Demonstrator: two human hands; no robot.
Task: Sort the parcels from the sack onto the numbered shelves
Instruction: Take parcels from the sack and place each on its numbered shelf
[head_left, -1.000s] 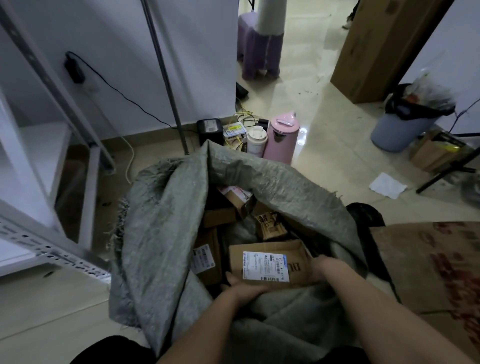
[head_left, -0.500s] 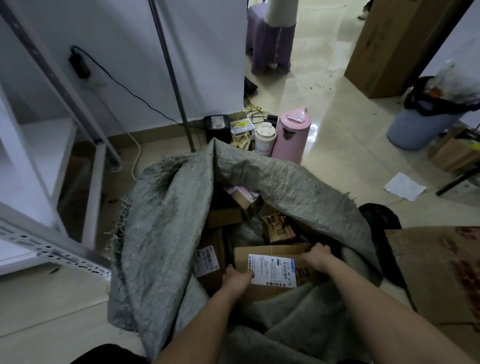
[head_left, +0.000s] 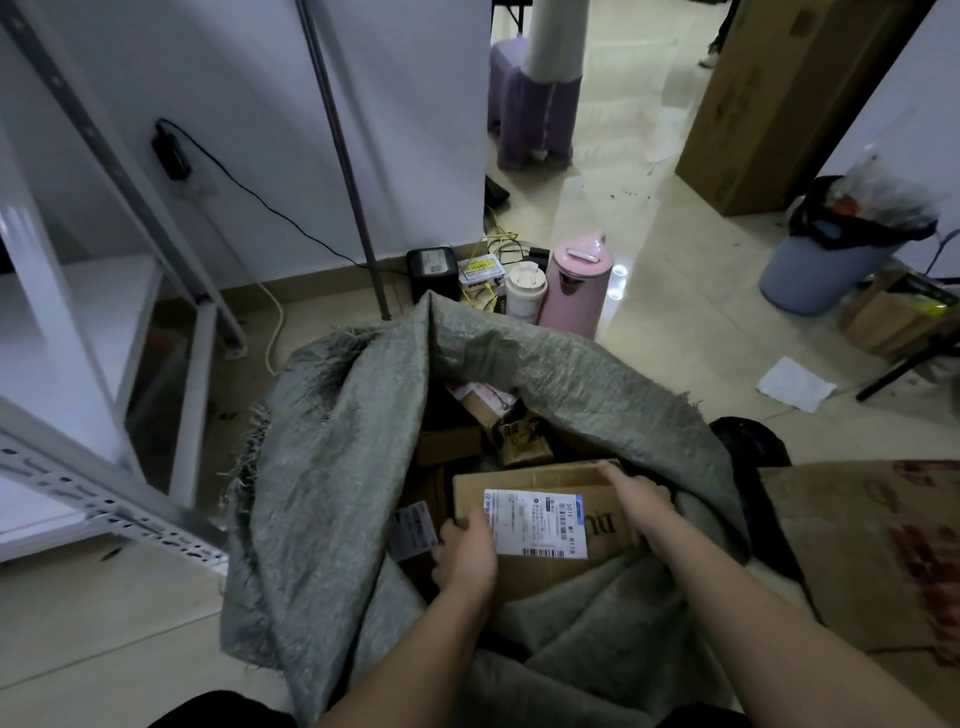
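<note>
You face a white wall (head_left: 249, 104) and glossy tile floor (head_left: 675, 322); a bin (head_left: 821, 270) sits far right.

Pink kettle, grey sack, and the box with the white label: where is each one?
pink kettle (head_left: 574, 283): head view, on its pink body.
grey sack (head_left: 332, 467): head view, on its left folded wall.
box (head_left: 540, 480): head view, on bare cardboard above the label.

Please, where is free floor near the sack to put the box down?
Bare tiles lie left of the sack, below the metal shelf frame. More open floor lies between the pink kettle and the white paper. Behind the sack, by the kettle, it is crowded.
</note>
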